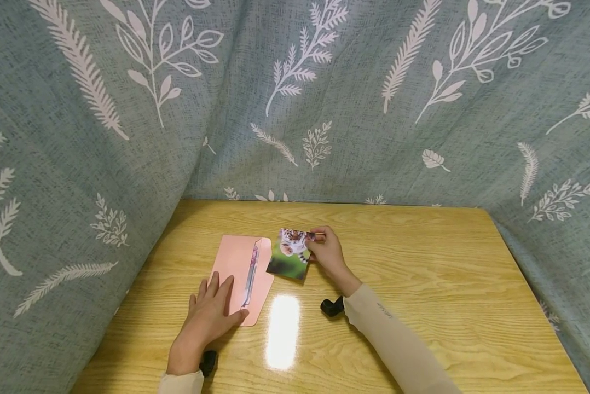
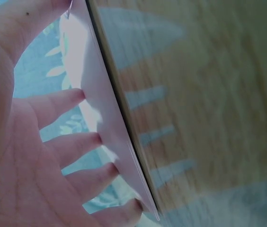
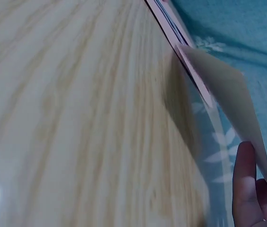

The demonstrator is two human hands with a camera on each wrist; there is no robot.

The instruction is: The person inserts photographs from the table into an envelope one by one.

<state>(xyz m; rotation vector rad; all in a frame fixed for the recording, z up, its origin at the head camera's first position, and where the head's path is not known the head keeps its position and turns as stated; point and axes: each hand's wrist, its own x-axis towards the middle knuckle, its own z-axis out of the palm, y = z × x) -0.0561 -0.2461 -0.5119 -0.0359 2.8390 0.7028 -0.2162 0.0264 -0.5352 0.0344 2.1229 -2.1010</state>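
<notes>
A pink envelope (image 1: 235, 251) lies on the table with its flap (image 1: 262, 284) opened to the right. Inside its mouth the edges of picture cards (image 1: 251, 271) show. My left hand (image 1: 208, 312) rests on the envelope's near part, fingers spread; in the left wrist view the fingertips (image 2: 95, 138) touch the pink paper. With thumb and fingers my right hand (image 1: 328, 254) pinches the right edge of a tiger picture card (image 1: 289, 257). That card is tilted above the table, its left edge close to the flap. In the right wrist view the card's plain back (image 3: 233, 94) faces the camera.
The wooden table (image 1: 423, 262) extends to the right of both hands. A patterned blue-green cloth (image 1: 354, 158) hangs behind it and along its sides. Black wrist devices (image 1: 331, 307) sit at both wrists. Light glares off the tabletop near the envelope.
</notes>
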